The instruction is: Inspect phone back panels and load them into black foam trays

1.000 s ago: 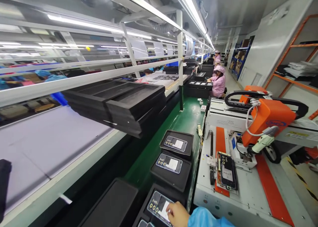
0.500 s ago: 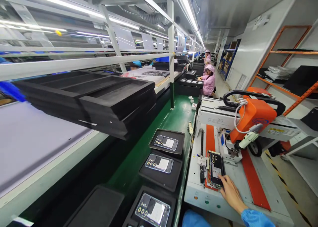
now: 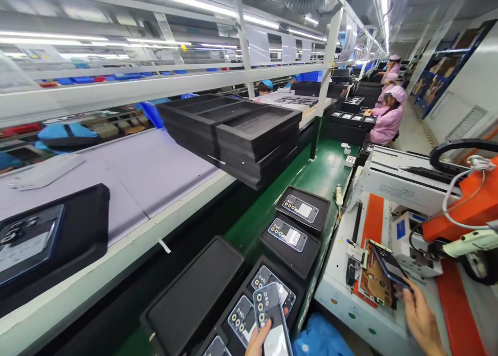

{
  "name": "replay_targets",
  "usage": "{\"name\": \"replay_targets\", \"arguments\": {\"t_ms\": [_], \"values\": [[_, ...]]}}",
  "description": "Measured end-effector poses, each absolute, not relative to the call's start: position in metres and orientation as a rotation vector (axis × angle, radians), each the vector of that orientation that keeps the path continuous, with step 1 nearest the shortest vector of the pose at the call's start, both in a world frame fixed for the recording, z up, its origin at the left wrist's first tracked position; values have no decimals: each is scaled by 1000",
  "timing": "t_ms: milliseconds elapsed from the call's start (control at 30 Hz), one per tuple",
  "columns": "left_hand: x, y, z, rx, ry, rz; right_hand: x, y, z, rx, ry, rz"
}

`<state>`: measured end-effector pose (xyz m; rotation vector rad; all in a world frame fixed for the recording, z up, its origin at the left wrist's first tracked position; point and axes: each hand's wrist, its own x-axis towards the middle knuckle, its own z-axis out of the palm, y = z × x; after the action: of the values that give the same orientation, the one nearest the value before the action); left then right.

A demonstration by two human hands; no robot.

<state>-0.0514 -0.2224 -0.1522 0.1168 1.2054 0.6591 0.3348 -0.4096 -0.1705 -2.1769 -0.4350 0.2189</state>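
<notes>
My left hand (image 3: 257,341) at the bottom middle grips a phone back cover (image 3: 271,319) with several camera holes, held upright over a black foam tray (image 3: 233,314) that carries more covers. My right hand (image 3: 420,319) at the lower right holds a dark phone (image 3: 390,265) tilted up off the orange fixture (image 3: 374,281) on the white machine bed (image 3: 342,293). Two more black trays (image 3: 307,210) (image 3: 290,239), each with one cover, lie on the green belt beyond my left hand.
A stack of empty black foam trays (image 3: 241,133) sits on the upper shelf edge. An orange dispensing head (image 3: 467,210) hangs over the machine at right. Another black tray (image 3: 50,242) rests at the left. Persons in pink coats (image 3: 387,117) sit farther along.
My view swung right and down. My right hand lifted the phone off the orange fixture, and my left hand came into view holding a back cover above the near tray.
</notes>
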Motion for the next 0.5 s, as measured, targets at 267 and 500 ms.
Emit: {"name": "replay_targets", "arguments": {"t_ms": [267,500], "values": [[-42,-222,-129,101,932,572,323,-367,-128,-1730,161,310],[-13,-217,-110,-17,630,576,177,-347,-140,-1563,-337,839]]}}
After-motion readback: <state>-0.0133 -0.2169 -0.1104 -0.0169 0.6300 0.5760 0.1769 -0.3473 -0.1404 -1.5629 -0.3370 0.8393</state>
